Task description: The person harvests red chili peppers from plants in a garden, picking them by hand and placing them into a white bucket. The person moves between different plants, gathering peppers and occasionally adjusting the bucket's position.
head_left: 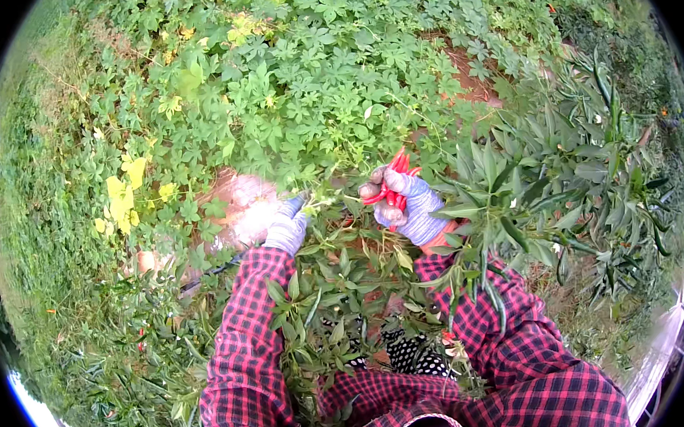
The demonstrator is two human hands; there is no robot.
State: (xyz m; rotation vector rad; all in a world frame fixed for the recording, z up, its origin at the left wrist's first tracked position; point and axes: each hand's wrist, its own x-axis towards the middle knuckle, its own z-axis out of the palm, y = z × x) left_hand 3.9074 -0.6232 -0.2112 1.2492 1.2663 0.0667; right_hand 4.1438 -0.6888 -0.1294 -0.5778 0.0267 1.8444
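Observation:
My right hand (416,212), in a pale knit glove with darkened fingertips, is closed around a bunch of red chili peppers (395,179). Their tips stick out above and between the fingers. My left hand (287,227), gloved too, is at the leafy sprigs of a pepper plant (342,270) left of the bunch. Its fingers look pressed together beside a pale green sprig (322,201); leaves and glare hide what they grip. Below and between my forearms spread the plant's narrow leaves.
Long dark green peppers (495,306) hang from a pepper plant (564,172) that overlaps my right forearm. Broad-leaved vines (307,80) cover the ground ahead, with yellow leaves (122,200) at left. Bare reddish soil (472,75) shows at the upper right. Pale sheeting (669,340) runs along the right edge.

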